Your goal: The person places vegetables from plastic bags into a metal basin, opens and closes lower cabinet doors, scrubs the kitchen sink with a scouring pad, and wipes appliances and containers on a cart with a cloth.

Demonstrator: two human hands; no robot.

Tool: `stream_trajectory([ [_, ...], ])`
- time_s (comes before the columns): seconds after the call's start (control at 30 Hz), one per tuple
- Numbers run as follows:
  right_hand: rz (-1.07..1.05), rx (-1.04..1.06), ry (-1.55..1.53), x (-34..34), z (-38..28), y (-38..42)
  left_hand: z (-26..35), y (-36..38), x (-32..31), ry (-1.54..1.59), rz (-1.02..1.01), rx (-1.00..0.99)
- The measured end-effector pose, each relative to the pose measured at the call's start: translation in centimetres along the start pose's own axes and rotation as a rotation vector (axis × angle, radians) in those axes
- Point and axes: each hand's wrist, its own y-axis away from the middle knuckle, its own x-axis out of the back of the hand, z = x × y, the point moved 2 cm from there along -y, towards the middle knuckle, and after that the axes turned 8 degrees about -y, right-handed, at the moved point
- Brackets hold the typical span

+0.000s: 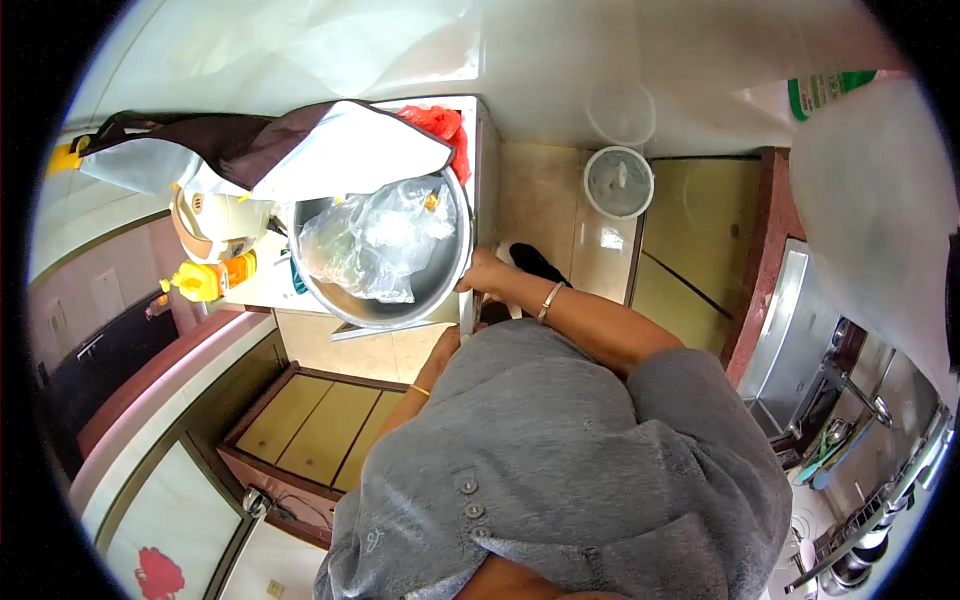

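My right hand (485, 272), with a bangle on the wrist, is closed on the side edge of a white table (468, 312), right beside the rim of a large metal pot. Lower down, my left hand (445, 347) is closed at the near end of that edge; its fingertips are partly hidden. The metal pot (432, 292) stands on the table and holds a crumpled clear plastic bag (375, 240). Behind the pot, a white and dark brown cloth (350, 150) drapes over its far rim. A red plastic bag (440, 128) lies at the table's far corner.
Left of the pot are a cream-coloured appliance (215, 225) and a yellow bottle (200, 281). A white bin (619, 183) stands on the tiled floor to the right. Low cabinets (700, 230) and a metal sink (785, 320) line the right side; another cabinet (310, 420) is at lower left.
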Motion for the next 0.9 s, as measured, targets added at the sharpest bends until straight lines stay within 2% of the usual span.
stream_trajectory([
  [0.1,-0.046,0.122,0.023,0.2,-2.3,1.9,0.3,0.0,-0.5,-0.034,-0.022,-0.004],
  [0.13,-0.047,0.085,-0.074,-0.1,-1.3,0.8,0.4,-0.1,-0.3,-0.036,-0.033,-0.002],
  [0.2,-0.119,0.021,-0.061,0.0,-3.5,2.9,0.4,0.0,-0.5,-0.048,-0.039,-0.018],
  [0.27,-0.234,0.077,-0.059,0.3,-1.5,1.0,0.4,0.5,-0.8,-0.067,-0.046,-0.049],
  [0.3,-0.348,0.044,-0.202,0.8,-1.4,1.5,0.4,0.6,-0.9,-0.086,-0.035,-0.068],
  [0.37,-0.49,-0.101,0.715,4.5,-1.5,-1.4,0.1,1.1,-0.8,-0.114,-0.001,-0.112],
  [0.4,-0.492,0.19,1.244,5.5,-4.2,-0.8,0.0,0.9,-0.4,-0.102,-0.076,-0.173],
  [0.43,-0.461,0.158,1.409,6.5,-6.7,-0.6,0.1,1.5,-0.5,-0.026,-0.068,-0.191],
  [0.47,-0.229,0.181,1.336,4.7,-13.1,3.0,-0.2,2.1,-0.7,0.051,-0.064,-0.2],
  [0.5,-0.061,0.48,1.384,3.3,-16.8,3.5,-1.1,0.8,0.8,-0.056,-0.048,-0.226],
  [0.53,0.072,0.731,0.985,2.9,-19.1,2.3,-2.3,-1.7,3.4,-0.164,-0.031,-0.256],
  [0.57,0.179,0.97,1.054,-0.1,-22.9,2.7,-3.1,-3.1,5.1,-0.275,-0.009,-0.29],
  [0.6,0.183,1.149,0.881,-2.1,-24.7,0.8,-3.8,-2.3,5.4,-0.24,0.035,-0.385],
  [0.63,0.157,1.174,0.737,-4.5,-26.2,-1.1,-4.7,-1.6,6.2,-0.285,0.142,-0.477],
  [0.67,0.125,1.174,0.788,-7.1,-27.5,-2.9,-5.7,-0.8,7.1,-0.327,0.257,-0.563],
  [0.7,0.092,1.174,0.838,-9.7,-28.4,-4.5,-6.8,0.9,7.3,-0.241,0.296,-0.585],
  [0.8,0.217,1.258,1.083,-17.4,-29.1,-7.7,-11.7,2.2,10.4,-0.005,0.371,-0.604],
  [0.83,0.179,1.115,1.167,-19.3,-29.2,-8.1,-14.1,1.4,11.9,0.111,0.409,-0.597],
  [0.9,0.246,1.061,1.323,-21.4,-28.7,-8.2,-18.8,0.3,14.4,0.274,0.474,-0.577],
])
